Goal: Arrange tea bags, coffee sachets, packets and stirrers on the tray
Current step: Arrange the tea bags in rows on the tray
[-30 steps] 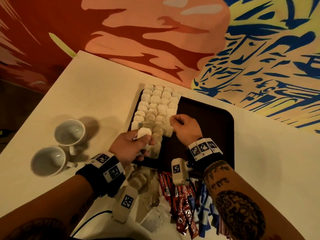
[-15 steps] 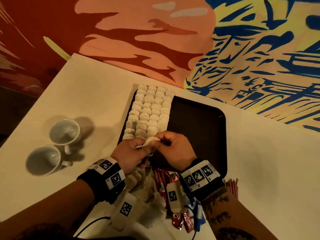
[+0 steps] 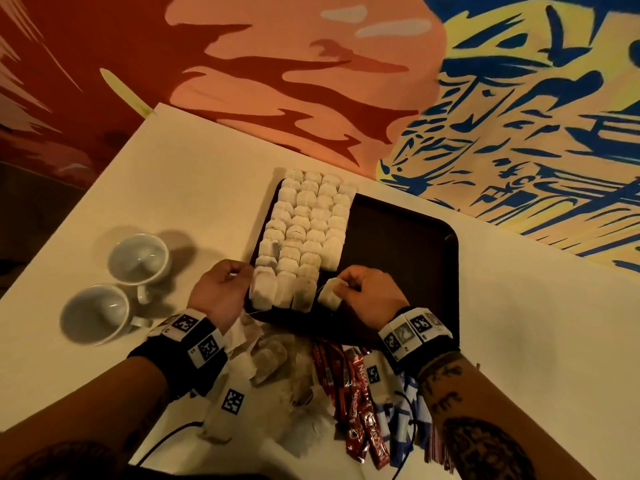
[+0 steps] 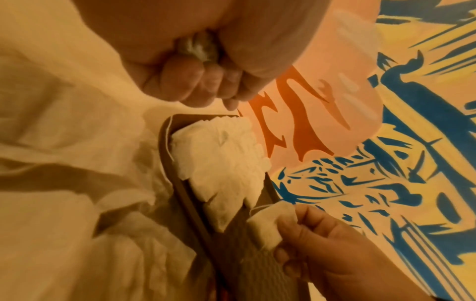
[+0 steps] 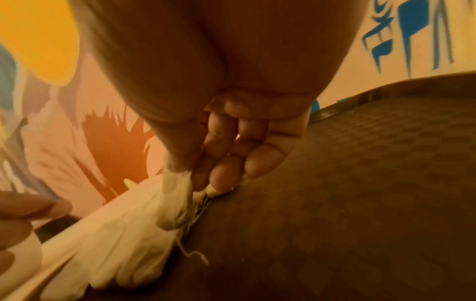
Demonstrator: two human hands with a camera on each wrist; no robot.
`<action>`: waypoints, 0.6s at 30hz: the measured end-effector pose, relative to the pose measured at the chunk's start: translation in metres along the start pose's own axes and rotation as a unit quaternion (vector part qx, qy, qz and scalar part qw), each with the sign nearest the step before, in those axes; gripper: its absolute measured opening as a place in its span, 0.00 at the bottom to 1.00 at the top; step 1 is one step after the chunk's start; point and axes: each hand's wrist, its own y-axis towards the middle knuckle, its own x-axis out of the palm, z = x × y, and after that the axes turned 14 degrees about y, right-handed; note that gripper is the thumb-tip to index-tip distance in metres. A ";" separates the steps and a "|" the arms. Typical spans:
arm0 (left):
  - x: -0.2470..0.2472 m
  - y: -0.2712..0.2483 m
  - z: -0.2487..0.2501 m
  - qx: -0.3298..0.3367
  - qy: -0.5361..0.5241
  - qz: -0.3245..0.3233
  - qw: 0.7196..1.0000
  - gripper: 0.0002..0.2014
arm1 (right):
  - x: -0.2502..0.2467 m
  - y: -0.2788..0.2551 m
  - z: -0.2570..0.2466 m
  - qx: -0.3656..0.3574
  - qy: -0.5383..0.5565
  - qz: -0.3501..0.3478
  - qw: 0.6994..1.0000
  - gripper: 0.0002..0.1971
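Observation:
A dark tray (image 3: 398, 244) lies on the white table, and rows of tea bags (image 3: 308, 220) cover its left part. My right hand (image 3: 370, 296) pinches one tea bag (image 3: 329, 294) by its top, just over the tray's near edge, right of the nearest three bags. The right wrist view shows the thumb and fingertips (image 5: 226, 158) nipping that bag (image 5: 175, 195) above the tray floor (image 5: 360, 183). My left hand (image 3: 221, 292) is curled at the tray's near left corner. In the left wrist view its fingers (image 4: 190, 81) close round a small whitish wad (image 4: 198, 46), seemingly a tea bag.
Two white cups (image 3: 138, 259) (image 3: 95, 313) stand left of the tray. Loose tea bags (image 3: 270, 362), red coffee sachets (image 3: 356, 386) and blue packets (image 3: 401, 420) are heaped at the table's front edge under my wrists. A painted wall borders the table's far side.
Both hands held one tea bag together half a second ago. They have parted: the right hand carries the bag to the right, and the left has drawn back to the tray's left corner.

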 end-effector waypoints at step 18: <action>-0.003 0.012 -0.023 -0.004 0.228 -0.054 0.972 0.15 | 0.004 0.061 -0.009 0.044 -0.097 0.018 0.994 0.07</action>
